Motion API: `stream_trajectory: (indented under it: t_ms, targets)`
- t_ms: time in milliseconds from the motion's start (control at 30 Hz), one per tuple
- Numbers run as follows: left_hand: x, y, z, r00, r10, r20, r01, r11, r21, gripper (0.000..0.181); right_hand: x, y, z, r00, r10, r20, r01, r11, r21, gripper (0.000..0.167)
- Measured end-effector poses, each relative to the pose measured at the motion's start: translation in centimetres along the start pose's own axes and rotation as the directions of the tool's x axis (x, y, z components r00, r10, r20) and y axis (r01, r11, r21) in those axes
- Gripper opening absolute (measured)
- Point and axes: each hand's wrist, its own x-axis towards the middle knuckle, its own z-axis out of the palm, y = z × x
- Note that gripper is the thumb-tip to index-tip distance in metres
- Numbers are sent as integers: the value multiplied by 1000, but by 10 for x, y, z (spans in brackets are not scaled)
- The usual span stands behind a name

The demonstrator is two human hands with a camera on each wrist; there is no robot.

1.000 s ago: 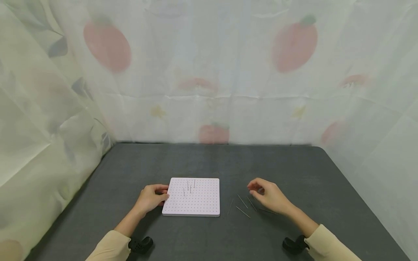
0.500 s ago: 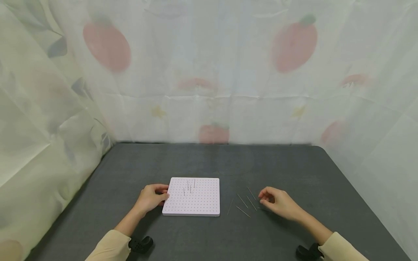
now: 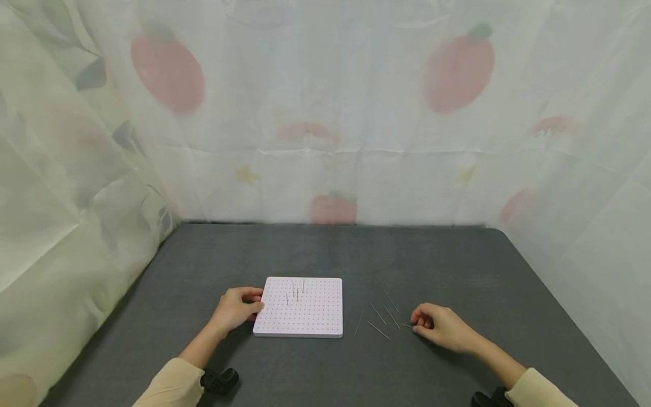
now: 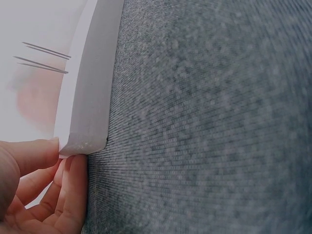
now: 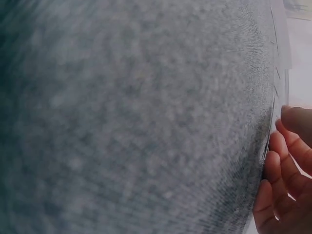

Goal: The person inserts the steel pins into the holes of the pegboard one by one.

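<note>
A white pegboard (image 3: 315, 314) with rows of small holes lies on the table, several thin metal pins (image 3: 297, 291) standing in its upper left part. My left hand (image 3: 235, 309) grips the board's left edge; in the left wrist view the thumb (image 4: 36, 155) lies at the top edge and the other fingers bend against the side below. To the board's right, several loose pins (image 3: 378, 330) lie scattered. My right hand (image 3: 442, 327) is low over the table with bent fingers, its thumb and index tips at the end of one pin (image 3: 406, 325). Whether they pinch it is hidden.
A dark grey cloth covers the table (image 3: 285, 249). Pale curtains with fruit prints (image 3: 333, 186) hang behind and at both sides. A black wrist device (image 3: 220, 382) sits on the left forearm, and another (image 3: 490, 399) on the right.
My right hand has moved right and nearer, down to the rightmost loose pin. A pin hidden or unseen at first now shows where it was. The left hand and board have stayed put.
</note>
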Motion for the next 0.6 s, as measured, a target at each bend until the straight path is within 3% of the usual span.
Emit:
stream_trajectory:
  t_ms: [600]
  targets:
    - [1,-1,1,1000,8,-8,-8,1000,5,36,3,1,4,1000,14,-7,-15,998,-67,10]
